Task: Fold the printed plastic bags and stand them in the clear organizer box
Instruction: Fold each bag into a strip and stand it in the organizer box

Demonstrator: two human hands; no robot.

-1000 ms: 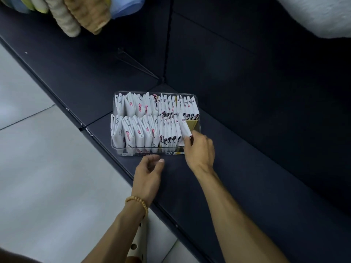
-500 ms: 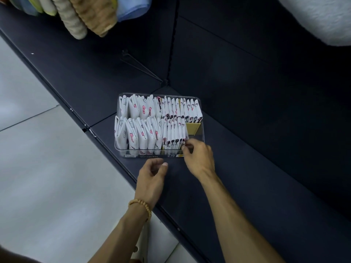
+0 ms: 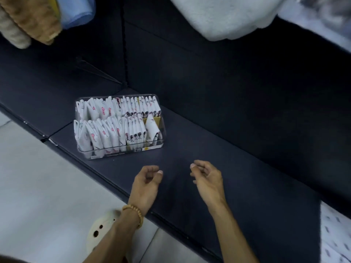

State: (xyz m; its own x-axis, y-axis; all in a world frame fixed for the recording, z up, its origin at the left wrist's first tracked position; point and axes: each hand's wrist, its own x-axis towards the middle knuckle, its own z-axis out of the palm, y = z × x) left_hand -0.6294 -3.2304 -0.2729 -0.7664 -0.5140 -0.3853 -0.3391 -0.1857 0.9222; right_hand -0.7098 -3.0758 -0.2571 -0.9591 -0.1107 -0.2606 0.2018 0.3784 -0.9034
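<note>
Two packed rows of folded printed bags [image 3: 114,124] stand upright in the clear organizer box [image 3: 121,151], on the dark cushion [image 3: 228,158] at 10 o'clock from both hands. Last bag [image 3: 152,130] at the front row's 3 o'clock end leans slightly. Left hand [image 3: 145,184] and right hand [image 3: 208,179] hover near the box, fingers loosely curled, holding nothing. No unfolded bags visible; task looks essentially done.

A dark navy cushioned seat [image 3: 237,186] runs across the scene, its upholstered back [image 3: 218,76] rising on the far side with a vertical seam. To the near left lies pale grey tiled floor [image 3: 38,186]. At the far left hang rolled towels [image 3: 32,18] — tan, cream, blue — and a pale fluffy fabric [image 3: 224,18] at the far right.
</note>
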